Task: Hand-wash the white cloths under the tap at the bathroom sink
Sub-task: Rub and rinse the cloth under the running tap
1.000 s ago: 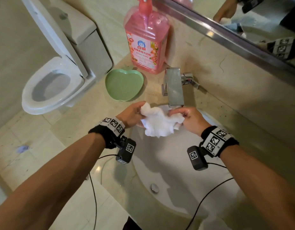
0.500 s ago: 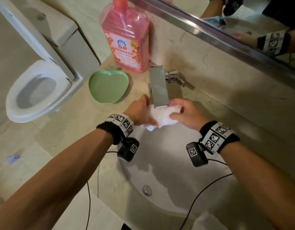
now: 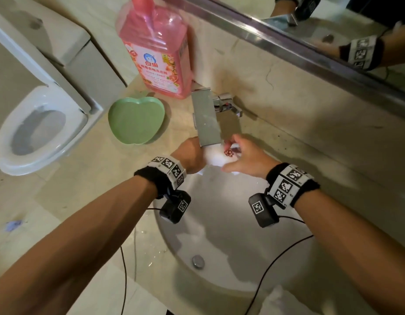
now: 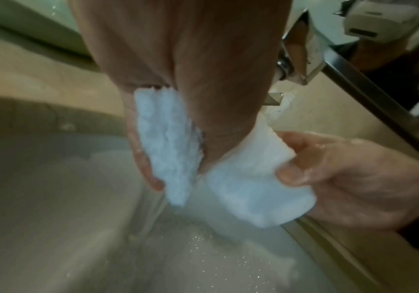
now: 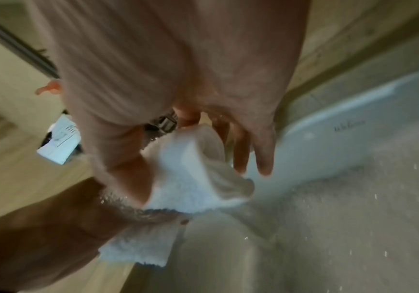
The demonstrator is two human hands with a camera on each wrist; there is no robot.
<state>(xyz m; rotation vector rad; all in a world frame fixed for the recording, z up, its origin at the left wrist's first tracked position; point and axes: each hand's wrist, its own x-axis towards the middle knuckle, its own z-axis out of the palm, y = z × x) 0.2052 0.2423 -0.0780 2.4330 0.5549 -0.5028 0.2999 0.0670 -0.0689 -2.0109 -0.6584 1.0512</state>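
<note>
While the cloth (image 3: 216, 158) hung under the tap (image 3: 206, 119) at the sink's (image 3: 222, 226) back edge, the left hand (image 3: 190, 155) gripped one end and the right hand (image 3: 247, 158) pinched the other; rubbing both ends together in the stream would suit.

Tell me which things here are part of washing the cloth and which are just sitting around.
In use: white cloth, left hand, right hand, tap, sink.

Lying about: pink detergent bottle, green apple-shaped dish, toilet, mirror.
</note>
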